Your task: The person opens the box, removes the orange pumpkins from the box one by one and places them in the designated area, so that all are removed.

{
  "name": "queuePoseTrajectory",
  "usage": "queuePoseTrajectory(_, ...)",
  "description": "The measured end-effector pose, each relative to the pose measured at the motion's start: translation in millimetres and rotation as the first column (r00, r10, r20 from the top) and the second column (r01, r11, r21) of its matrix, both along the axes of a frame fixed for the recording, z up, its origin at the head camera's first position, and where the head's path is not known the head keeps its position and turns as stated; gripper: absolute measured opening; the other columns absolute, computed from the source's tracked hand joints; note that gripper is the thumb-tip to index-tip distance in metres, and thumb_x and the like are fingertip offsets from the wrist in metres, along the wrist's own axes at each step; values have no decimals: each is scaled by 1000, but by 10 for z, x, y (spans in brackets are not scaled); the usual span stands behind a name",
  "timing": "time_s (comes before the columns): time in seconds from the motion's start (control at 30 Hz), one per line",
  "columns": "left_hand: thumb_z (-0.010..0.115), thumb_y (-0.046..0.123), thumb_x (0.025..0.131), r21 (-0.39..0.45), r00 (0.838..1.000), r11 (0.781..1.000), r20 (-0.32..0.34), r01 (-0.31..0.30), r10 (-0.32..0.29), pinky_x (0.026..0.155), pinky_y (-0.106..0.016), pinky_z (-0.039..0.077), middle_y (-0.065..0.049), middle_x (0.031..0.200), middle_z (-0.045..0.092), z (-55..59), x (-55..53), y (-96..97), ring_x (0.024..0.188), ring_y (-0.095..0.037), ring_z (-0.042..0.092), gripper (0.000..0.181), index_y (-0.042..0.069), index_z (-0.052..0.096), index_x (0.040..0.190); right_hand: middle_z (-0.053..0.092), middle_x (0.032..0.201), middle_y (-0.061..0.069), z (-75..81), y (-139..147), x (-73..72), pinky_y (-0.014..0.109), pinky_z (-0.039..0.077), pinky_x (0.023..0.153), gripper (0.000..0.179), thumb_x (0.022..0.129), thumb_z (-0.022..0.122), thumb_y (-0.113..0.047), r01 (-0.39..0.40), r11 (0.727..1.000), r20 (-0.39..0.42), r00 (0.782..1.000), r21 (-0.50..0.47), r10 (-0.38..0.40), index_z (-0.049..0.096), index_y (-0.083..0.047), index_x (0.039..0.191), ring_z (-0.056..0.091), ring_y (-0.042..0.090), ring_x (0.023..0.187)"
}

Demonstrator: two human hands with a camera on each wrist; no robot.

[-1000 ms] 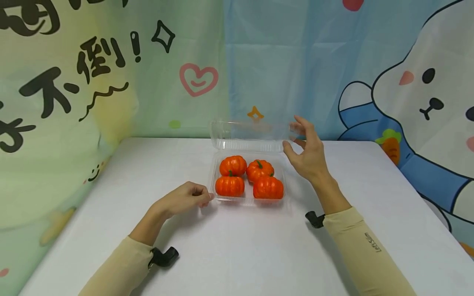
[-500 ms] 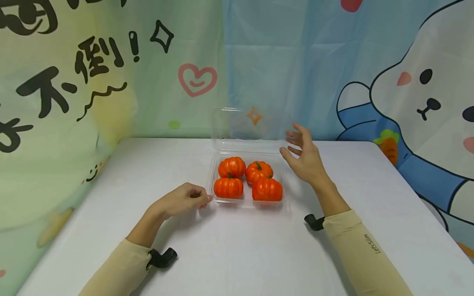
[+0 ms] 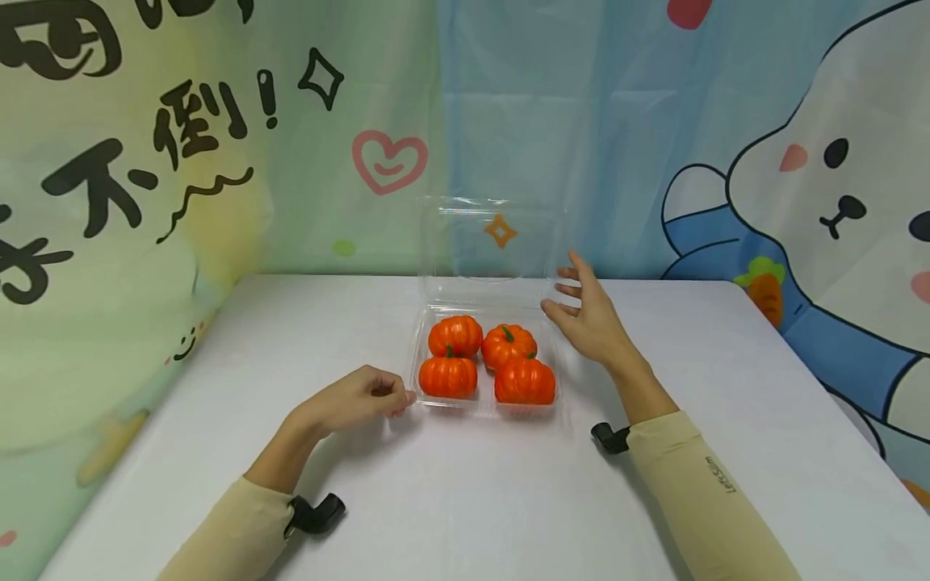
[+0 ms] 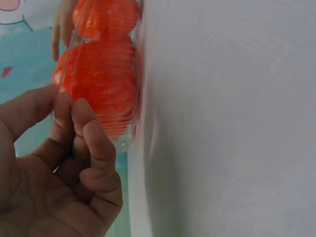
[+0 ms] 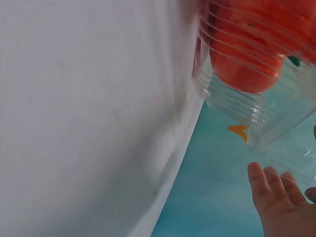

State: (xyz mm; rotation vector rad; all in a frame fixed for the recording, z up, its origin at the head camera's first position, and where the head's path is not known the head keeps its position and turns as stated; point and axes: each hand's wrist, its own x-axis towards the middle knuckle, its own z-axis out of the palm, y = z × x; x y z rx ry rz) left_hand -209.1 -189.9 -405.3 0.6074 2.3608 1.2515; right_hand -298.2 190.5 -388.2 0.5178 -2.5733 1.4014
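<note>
A clear plastic clamshell box [image 3: 487,410] stands on the white table with its lid [image 3: 465,242] raised upright at the back. Several small orange pumpkins [image 3: 447,378] with green stems sit inside it, two in front and two behind. At the front left corner my left hand [image 3: 363,399] pinches the box's rim; the left wrist view shows thumb and fingertips [image 4: 61,106] meeting there beside a pumpkin [image 4: 101,79]. My right hand [image 3: 592,321] is beside the right end of the hinge, fingers spread and holding nothing. In the right wrist view its fingers [image 5: 259,180] extend next to the clear plastic.
White cloth covers the table [image 3: 465,500]. Behind it hangs a printed curtain [image 3: 508,121] with cartoon figures and lettering. Each wrist carries a small black camera mount [image 3: 316,514] under a beige sleeve [image 3: 708,492].
The lid has swung back from leaning forward to upright. My right hand has come away from it, moving slightly down and left. The left hand stays at the rim.
</note>
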Motion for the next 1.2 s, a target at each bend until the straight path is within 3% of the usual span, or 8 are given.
queuePoseTrajectory(0.2,61,26,101,19,1000,1000,5,0,0,73,-29,42,-7,83,62,-26,30,9,82,-21,55,30,1,65,84,30,164,18,-48,23,-20,56,45,107,87,102,64,-27,-6,1000,43,999,20,5,6,-21,166,46,39,142)
queuePoseTrajectory(0.5,62,29,101,16,1000,1000,7,9,-10,74,-30,44,-9,85,64,-26,33,8,84,-22,57,31,2,66,85,19,170,13,-84,67,-46,56,42,110,78,104,60,-30,-53,998,108,993,18,51,15,-11,165,40,37,147)
queuePoseTrajectory(0.63,62,29,102,10,1000,1000,7,28,-28,74,-31,45,-8,85,64,-22,31,1,84,-20,57,31,3,67,86,20,169,19,-80,75,-43,57,41,110,78,105,59,-37,-66,996,153,987,59,56,16,-11,165,39,40,147)
queuePoseTrajectory(0.93,62,29,102,-11,999,999,8,36,-36,72,-30,44,-6,84,65,-13,41,0,82,-19,57,30,6,70,86,22,169,16,-116,64,-55,59,38,112,72,105,56,-42,-111,983,220,973,145,77,25,-10,162,36,43,148)
queuePoseTrajectory(1.2,62,29,102,0,999,999,23,41,-41,70,-29,43,-8,82,65,-22,47,-3,79,-17,57,31,3,70,86,29,163,25,-155,57,-65,59,39,112,67,107,53,-42,-144,981,293,951,128,101,31,-7,159,41,44,145)
